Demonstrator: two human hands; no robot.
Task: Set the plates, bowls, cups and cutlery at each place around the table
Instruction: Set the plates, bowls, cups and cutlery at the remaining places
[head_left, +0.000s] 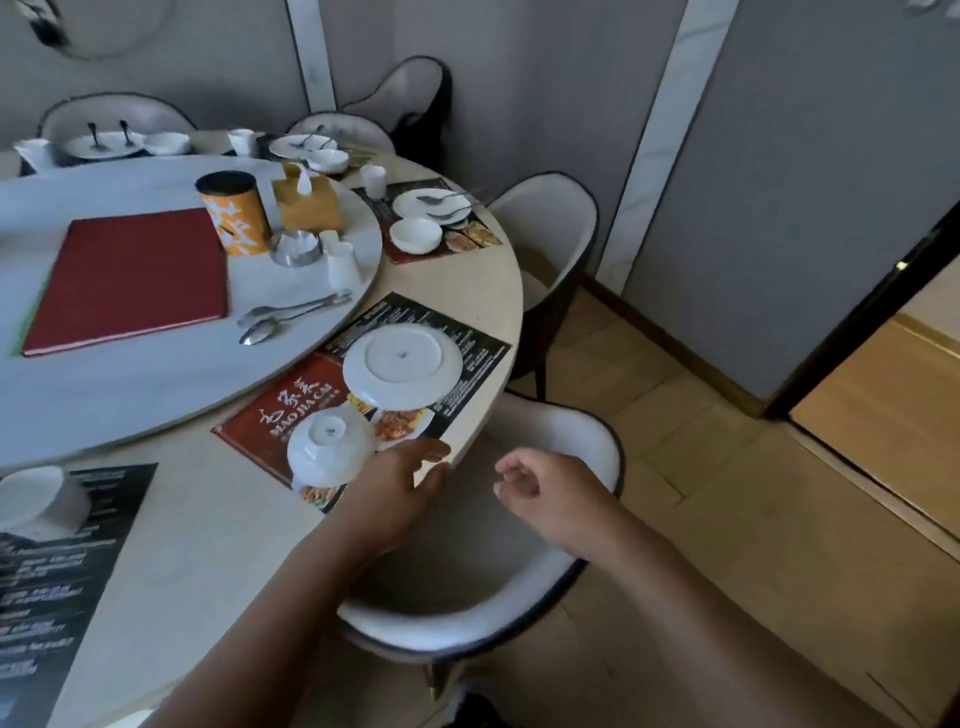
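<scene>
Two dishes: I see white plate (402, 366), bowl (330, 447), upside down on placemat (260, 431).
Left hand (395, 488): fingers relaxed, empty, beside bowl.
Right hand (550, 493): loosely curled, empty, above chair (571, 431).
Surface: round beige table (467, 291); wood floor (727, 493).

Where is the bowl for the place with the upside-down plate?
Head view: the bowl lies bottom-up on the placemat at the near edge of the table, just in front of the upturned plate and close beside the left hand.
</scene>
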